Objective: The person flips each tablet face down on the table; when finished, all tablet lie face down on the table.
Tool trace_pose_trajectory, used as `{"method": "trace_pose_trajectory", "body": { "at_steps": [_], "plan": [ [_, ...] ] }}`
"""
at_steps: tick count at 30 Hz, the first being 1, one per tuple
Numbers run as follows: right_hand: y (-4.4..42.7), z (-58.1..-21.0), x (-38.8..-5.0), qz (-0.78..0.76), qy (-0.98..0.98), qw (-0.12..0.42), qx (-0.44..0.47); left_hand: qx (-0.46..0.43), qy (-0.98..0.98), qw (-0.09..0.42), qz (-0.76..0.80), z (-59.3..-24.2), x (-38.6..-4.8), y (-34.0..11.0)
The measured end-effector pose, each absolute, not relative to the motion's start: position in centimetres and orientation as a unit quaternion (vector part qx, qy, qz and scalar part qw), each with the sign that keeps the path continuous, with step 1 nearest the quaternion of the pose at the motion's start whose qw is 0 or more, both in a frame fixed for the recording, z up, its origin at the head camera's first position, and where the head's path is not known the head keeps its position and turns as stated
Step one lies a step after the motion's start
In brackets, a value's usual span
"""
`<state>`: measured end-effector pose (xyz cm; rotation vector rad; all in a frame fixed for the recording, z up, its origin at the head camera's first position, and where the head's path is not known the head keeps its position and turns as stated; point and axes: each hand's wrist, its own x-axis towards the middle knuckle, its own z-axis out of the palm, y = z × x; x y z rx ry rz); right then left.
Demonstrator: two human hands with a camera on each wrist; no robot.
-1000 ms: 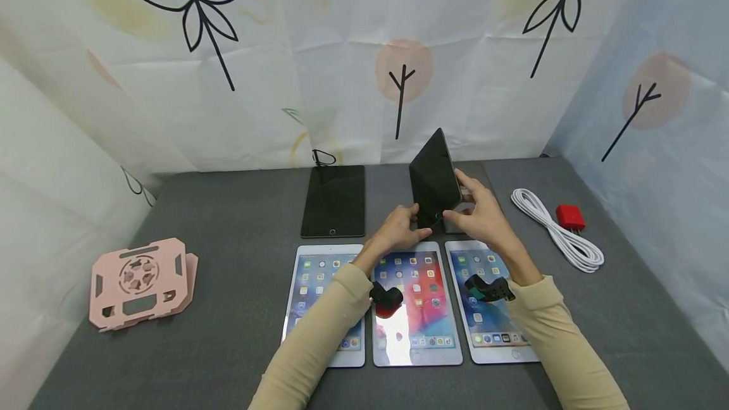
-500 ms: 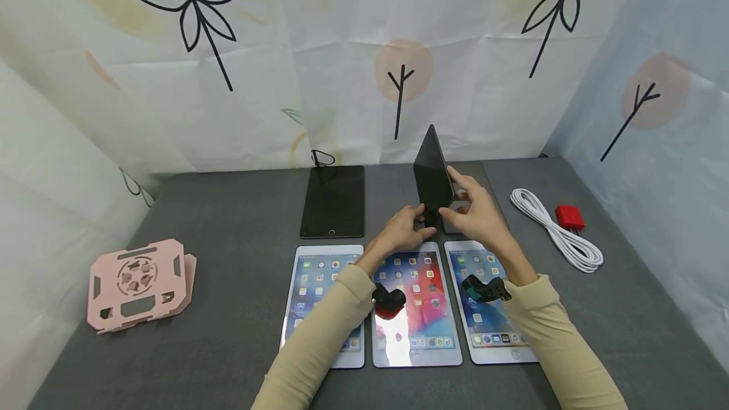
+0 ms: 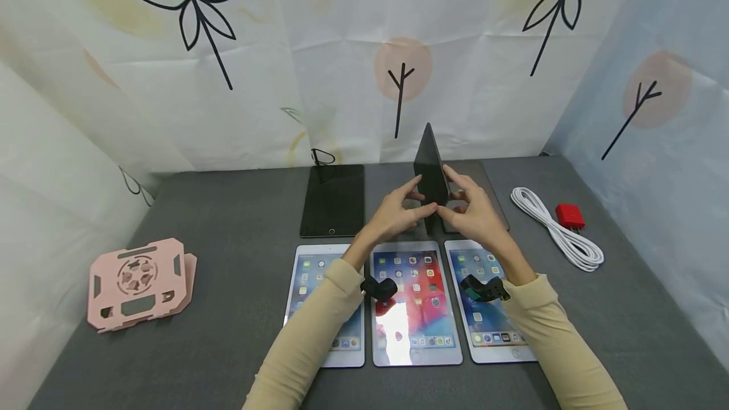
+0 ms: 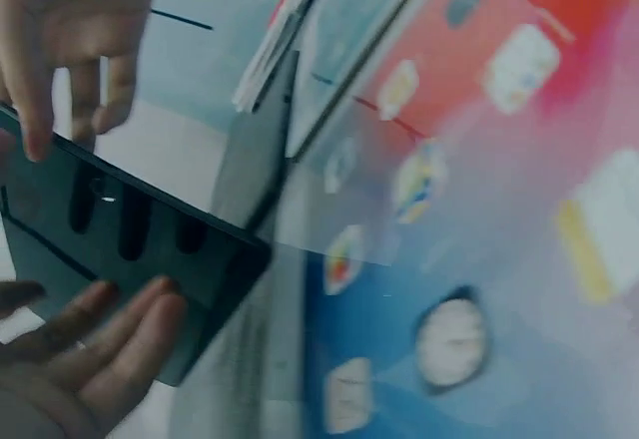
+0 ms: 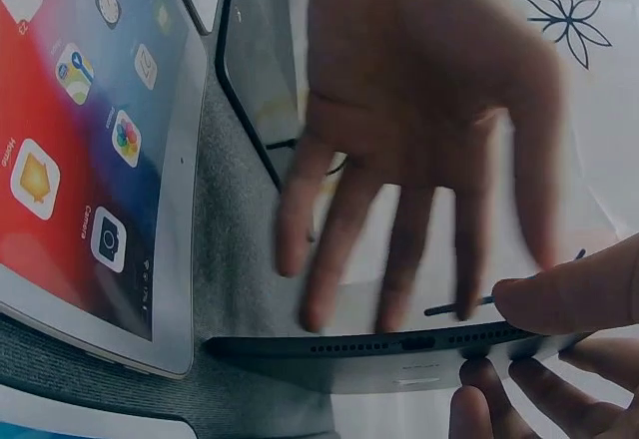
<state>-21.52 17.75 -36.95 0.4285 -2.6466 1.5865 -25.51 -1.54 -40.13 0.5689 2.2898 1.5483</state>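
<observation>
A black-fronted tablet (image 3: 431,173) stands tilted up above the back of the table. My right hand (image 3: 475,214) pinches it near its lower edge, thumb on one side and fingers on the other. Its speaker holes and charging port show along the tablet's edge (image 5: 419,343) in the right wrist view. Close to the screen is my left hand (image 3: 395,212), its fingers (image 5: 404,249) spread and fairly straight. Finger reflections darken the glass in the left wrist view; whether the left fingertips touch it I cannot tell.
Three white tablets with lit screens, left (image 3: 304,277), middle (image 3: 418,296) and right (image 3: 484,277), lie in front. Another black tablet (image 3: 333,201) lies behind; a dark flat device (image 3: 494,192) is partly hidden. Around them are a white cable (image 3: 558,233), red plug (image 3: 569,216) and pink case-like object (image 3: 139,283).
My left hand has risen from the tablet's lower edge and its fingers have spread beside the screen. The tablet has turned more edge-on, with my right hand still holding it.
</observation>
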Motion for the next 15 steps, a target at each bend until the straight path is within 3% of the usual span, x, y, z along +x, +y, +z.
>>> {"method": "trace_pose_trajectory", "body": {
  "at_steps": [9, 15],
  "plan": [
    [17.7, -38.0, -22.0, 0.514, -0.843, -0.003, 0.159, 0.255, 0.804, 0.104, 0.528, -38.6, -25.1, -1.4],
    [18.0, -39.4, -22.2, 0.472, -0.865, -0.048, 0.161, 0.266, 0.809, 0.089, 0.517, -38.6, -24.9, -1.4]
  ]
}}
